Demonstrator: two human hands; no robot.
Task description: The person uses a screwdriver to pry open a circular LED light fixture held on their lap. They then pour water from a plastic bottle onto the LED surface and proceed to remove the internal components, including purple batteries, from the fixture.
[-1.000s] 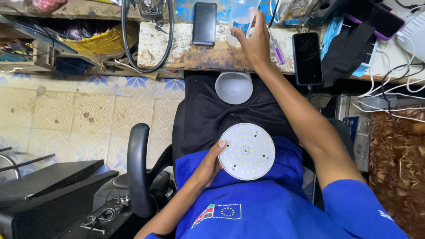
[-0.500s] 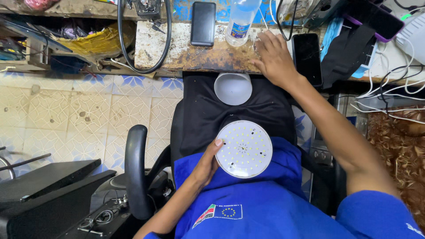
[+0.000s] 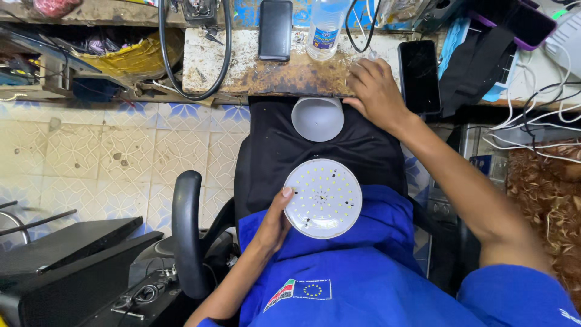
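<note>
Left hand [image 3: 272,227]: fingers curled on the 9 o'clock rim of the round LED plate [image 3: 322,198], steadying it on the lap.
LED plate: looks light, stiff and thin, its diodes fragile; best held by the bare rim.
White dome cover [image 3: 318,118]: at 12 o'clock of the plate, untouched.
Right hand [image 3: 375,91]: spread flat on the worn surface [image 3: 254,66], gripping nothing visible.
Hidden: under the palm, cannot tell.

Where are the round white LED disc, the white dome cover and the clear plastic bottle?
round white LED disc [image 3: 322,198]: head view, middle of its dotted face.
white dome cover [image 3: 318,118]: head view, inside of bowl.
clear plastic bottle [image 3: 325,27]: head view, labelled body.
</note>
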